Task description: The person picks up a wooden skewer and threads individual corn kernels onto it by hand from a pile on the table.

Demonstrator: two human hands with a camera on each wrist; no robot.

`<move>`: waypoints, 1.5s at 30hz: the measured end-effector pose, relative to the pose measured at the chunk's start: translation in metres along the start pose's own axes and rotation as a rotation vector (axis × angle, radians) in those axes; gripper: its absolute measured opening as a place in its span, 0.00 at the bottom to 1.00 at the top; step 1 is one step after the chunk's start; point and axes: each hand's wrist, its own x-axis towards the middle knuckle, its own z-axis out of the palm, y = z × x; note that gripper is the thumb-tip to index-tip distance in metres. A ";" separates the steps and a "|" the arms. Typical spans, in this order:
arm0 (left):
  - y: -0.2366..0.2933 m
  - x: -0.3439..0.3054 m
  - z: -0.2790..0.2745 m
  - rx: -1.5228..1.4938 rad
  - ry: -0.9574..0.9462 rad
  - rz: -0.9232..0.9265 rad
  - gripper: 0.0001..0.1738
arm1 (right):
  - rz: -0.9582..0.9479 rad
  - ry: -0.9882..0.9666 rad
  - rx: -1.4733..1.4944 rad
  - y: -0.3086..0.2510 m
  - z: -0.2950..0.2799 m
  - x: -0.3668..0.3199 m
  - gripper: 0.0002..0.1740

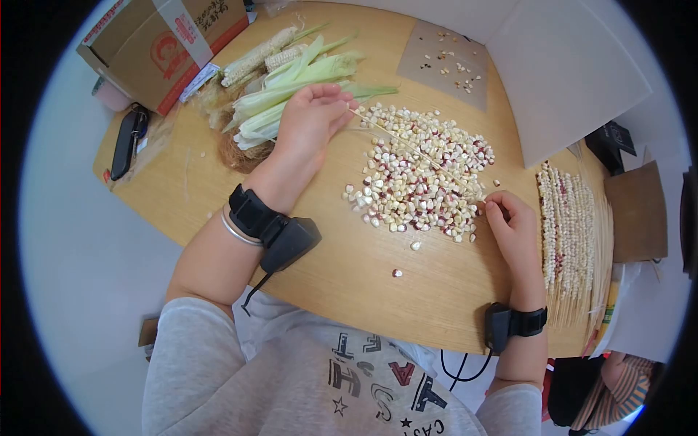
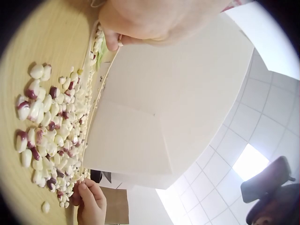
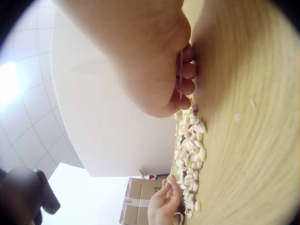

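Observation:
A thin pale skewer slants over a loose heap of white and dark-red corn kernels on the wooden table. My left hand, beyond the near side of the heap and beside the husked corn, pinches its far end between thumb and fingertips. A small pale bit shows at those fingertips in the left wrist view. My right hand is low at the heap's right edge, fingers curled around the skewer's other end, which crosses the palm side of the fingers in the right wrist view.
Corn ears in green husks lie at the back left beside a cardboard box. At right, several skewers threaded with kernels lie side by side. A grey sheet holds scattered bits. White panels stand behind.

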 end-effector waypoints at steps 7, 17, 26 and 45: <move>0.001 -0.001 0.000 0.005 -0.027 0.029 0.15 | 0.038 -0.036 -0.004 -0.003 -0.001 0.000 0.06; 0.003 -0.003 0.001 -0.045 -0.039 0.021 0.16 | 0.037 -0.018 -0.018 -0.001 0.000 0.000 0.06; 0.002 -0.002 -0.002 -0.195 -0.039 -0.029 0.18 | 0.033 -0.012 0.040 0.004 0.004 0.000 0.06; 0.004 -0.002 0.001 -0.155 0.003 -0.037 0.12 | 0.027 -0.015 0.047 0.000 0.003 -0.001 0.06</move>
